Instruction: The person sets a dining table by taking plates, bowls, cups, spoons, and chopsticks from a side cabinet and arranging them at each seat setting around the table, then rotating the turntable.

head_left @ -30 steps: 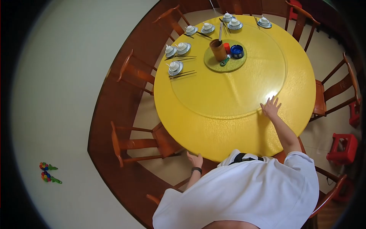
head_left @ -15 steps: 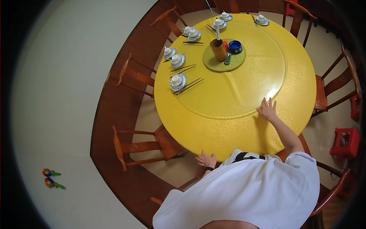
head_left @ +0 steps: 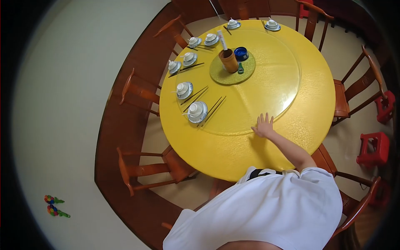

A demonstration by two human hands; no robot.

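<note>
My right hand (head_left: pixel 263 126) is stretched over the near rim of the clear glass turntable (head_left: pixel 233 104), fingers spread and holding nothing. Whether its fingertips touch the glass I cannot tell. My left hand is out of sight. To the left of my right hand, a white bowl and cup on a blue-patterned saucer (head_left: pixel 196 111) sits on the turntable, with a pair of dark chopsticks (head_left: pixel 213 110) beside it. Another such setting (head_left: pixel 183 89) lies beyond. At the centre, a green round mat (head_left: pixel 227 78) carries a brown cylindrical holder (head_left: pixel 228 61), a blue tin (head_left: pixel 241 53) and a green-handled tool (head_left: pixel 240 69).
More settings, such as one bowl on a saucer (head_left: pixel 272 24), stand around the far and left sides of the yellow round table (head_left: pixel 200 154). Wooden chairs (head_left: pixel 154 168) surround it. Red plastic stools (head_left: pixel 373 148) are on the right, and a white wall is on the left.
The settings on the turntable have turned counterclockwise, those on the left coming nearer. My right hand has moved left along the rim. My left hand has left the view.
</note>
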